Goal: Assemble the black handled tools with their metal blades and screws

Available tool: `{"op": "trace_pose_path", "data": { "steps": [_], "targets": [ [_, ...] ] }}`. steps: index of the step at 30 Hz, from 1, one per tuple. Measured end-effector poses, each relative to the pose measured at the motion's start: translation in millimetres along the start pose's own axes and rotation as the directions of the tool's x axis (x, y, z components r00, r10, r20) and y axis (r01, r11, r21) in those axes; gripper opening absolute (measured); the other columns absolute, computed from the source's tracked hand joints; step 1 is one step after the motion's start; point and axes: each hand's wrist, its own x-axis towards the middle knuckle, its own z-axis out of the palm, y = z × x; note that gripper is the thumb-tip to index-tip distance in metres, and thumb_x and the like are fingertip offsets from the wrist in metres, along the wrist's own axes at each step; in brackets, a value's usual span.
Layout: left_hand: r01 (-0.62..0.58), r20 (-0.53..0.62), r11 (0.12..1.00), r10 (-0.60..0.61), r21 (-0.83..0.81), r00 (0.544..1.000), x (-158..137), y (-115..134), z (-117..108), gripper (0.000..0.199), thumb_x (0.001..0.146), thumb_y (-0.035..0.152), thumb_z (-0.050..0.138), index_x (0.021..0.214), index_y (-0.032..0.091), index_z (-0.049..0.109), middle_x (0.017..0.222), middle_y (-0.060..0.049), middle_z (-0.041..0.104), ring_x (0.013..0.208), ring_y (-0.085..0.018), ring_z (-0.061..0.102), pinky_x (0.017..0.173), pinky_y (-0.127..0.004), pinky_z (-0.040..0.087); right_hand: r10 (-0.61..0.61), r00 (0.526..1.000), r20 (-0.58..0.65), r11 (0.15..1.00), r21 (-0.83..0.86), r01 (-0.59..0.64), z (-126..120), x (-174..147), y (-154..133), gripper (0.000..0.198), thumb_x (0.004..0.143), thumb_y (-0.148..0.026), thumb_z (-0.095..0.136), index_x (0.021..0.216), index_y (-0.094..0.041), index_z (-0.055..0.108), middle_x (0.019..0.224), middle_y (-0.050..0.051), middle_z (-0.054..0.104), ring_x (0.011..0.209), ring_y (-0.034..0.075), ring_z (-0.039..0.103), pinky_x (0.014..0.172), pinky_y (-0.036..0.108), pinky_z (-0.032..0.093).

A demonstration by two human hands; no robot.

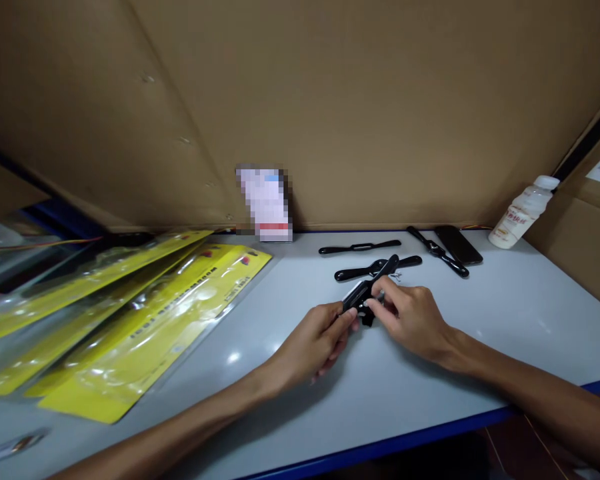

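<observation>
My left hand (325, 337) is wrapped round one handle of a black spokeshave (387, 269), which it holds tilted above the table. A bright blade edge shows along its middle. With bent fingers, my right hand (413, 317) pinches at the spokeshave's middle, close to the left thumb; the small part between those fingertips is hidden. Just behind lies another black spokeshave (349, 273), partly covered by the held one. Farther back are a slim black spokeshave body (363, 247) and, to the right, one more spokeshave (445, 257).
Yellow blister packs (155, 333) overlap across the left of the grey table (260, 427). A blurred-out phone-like screen (270, 207) leans on the cardboard wall (330, 113). At the back right are a dark phone (459, 245) and a plastic bottle (520, 217). A shiny metal object (15, 447) lies front left.
</observation>
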Motion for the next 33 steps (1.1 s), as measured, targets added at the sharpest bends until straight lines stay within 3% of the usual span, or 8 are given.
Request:
{"op": "trace_pose_path", "data": {
  "steps": [3, 6, 9, 15, 18, 21, 26, 33],
  "targets": [
    [-0.011, 0.031, 1.0, 0.011, -0.024, 0.999, -0.5, 1.0, -1.8, 0.041, 0.088, 0.062, 0.046, 0.085, 0.021, 0.046, 0.046, 0.012, 0.038, 0.03, -0.007, 0.033, 0.027, -0.017, 0.028, -0.175, 0.983, 0.062, 0.983, 0.058, 0.172, 0.2, -3.5, 4.8, 0.026, 0.097, -0.017, 0.042, 0.109, -0.019, 0.066, 0.08, 0.002, 0.071, 0.063, 0.013, 0.059, 0.059, 0.027, 0.038],
    [0.003, 0.049, 1.0, -0.003, -0.014, 0.999, -1.1, 2.4, -3.5, 0.039, 0.089, 0.06, 0.046, 0.086, 0.021, 0.047, 0.046, 0.012, 0.039, 0.03, -0.007, 0.033, 0.026, -0.017, 0.028, -0.29, 0.955, 0.061, 0.956, 0.065, 0.286, -1.1, -4.9, 9.9, 0.032, 0.091, -0.009, 0.041, 0.099, -0.02, 0.071, 0.075, 0.001, 0.069, 0.062, 0.012, 0.058, 0.059, 0.026, 0.039],
    [0.04, 0.056, 0.999, -0.039, -0.001, 0.998, -1.6, 4.0, -5.5, 0.036, 0.091, 0.057, 0.045, 0.087, 0.021, 0.048, 0.046, 0.011, 0.04, 0.03, -0.008, 0.034, 0.026, -0.017, 0.028, -0.26, 0.965, 0.019, 0.966, 0.005, 0.26, -4.0, -3.3, 13.8, 0.033, 0.088, -0.009, 0.041, 0.088, -0.019, 0.073, 0.07, 0.001, 0.067, 0.059, 0.012, 0.056, 0.057, 0.027, 0.039],
    [0.083, 0.098, 0.997, -0.082, -0.003, 0.992, -0.4, 4.7, -10.5, 0.034, 0.093, 0.053, 0.043, 0.088, 0.02, 0.05, 0.046, 0.011, 0.04, 0.029, -0.008, 0.033, 0.026, -0.018, 0.028, -0.271, 0.962, 0.024, 0.963, 0.018, 0.27, -8.3, -2.5, 10.8, 0.039, 0.09, -0.009, 0.041, 0.11, -0.019, 0.073, 0.077, 0.002, 0.071, 0.06, 0.012, 0.058, 0.056, 0.027, 0.04],
    [0.079, 0.095, 0.997, -0.077, -0.019, 0.992, 1.4, 3.3, -11.2, 0.034, 0.093, 0.053, 0.043, 0.088, 0.02, 0.05, 0.046, 0.011, 0.039, 0.029, -0.008, 0.032, 0.025, -0.017, 0.027, -0.336, 0.94, 0.063, 0.942, 0.028, 0.335, -9.3, -3.5, 8.6, 0.039, 0.088, -0.007, 0.042, 0.103, -0.02, 0.075, 0.07, 0.0, 0.067, 0.057, 0.012, 0.054, 0.053, 0.026, 0.037],
    [0.079, 0.089, 0.997, -0.076, -0.025, 0.993, 2.2, 2.5, -11.1, 0.034, 0.093, 0.053, 0.043, 0.088, 0.02, 0.05, 0.045, 0.011, 0.038, 0.028, -0.008, 0.031, 0.025, -0.017, 0.026, -0.284, 0.958, 0.036, 0.958, -0.015, 0.285, -9.2, -3.5, 9.1, 0.037, 0.087, -0.008, 0.041, 0.096, -0.019, 0.075, 0.072, 0.002, 0.068, 0.059, 0.013, 0.056, 0.056, 0.027, 0.038],
    [0.076, 0.091, 0.997, -0.075, -0.003, 0.993, 0.9, 2.3, -11.4, 0.035, 0.092, 0.054, 0.044, 0.088, 0.02, 0.05, 0.046, 0.012, 0.038, 0.028, -0.007, 0.031, 0.025, -0.017, 0.026, -0.294, 0.954, 0.055, 0.956, 0.01, 0.294, -8.2, -4.2, 7.9, 0.041, 0.087, -0.007, 0.042, 0.11, -0.02, 0.072, 0.077, 0.002, 0.07, 0.061, 0.013, 0.056, 0.056, 0.027, 0.038],
    [0.088, 0.083, 0.996, -0.088, -0.003, 0.993, 0.5, 2.0, -11.6, 0.038, 0.091, 0.059, 0.045, 0.088, 0.021, 0.05, 0.046, 0.012, 0.037, 0.027, -0.007, 0.027, 0.024, -0.017, 0.023, -0.262, 0.964, 0.038, 0.961, -0.08, 0.264, -9.9, -4.7, 5.0, 0.035, 0.087, -0.007, 0.042, 0.095, -0.017, 0.075, 0.073, 0.004, 0.068, 0.057, 0.013, 0.054, 0.055, 0.028, 0.035]
  ]
}}
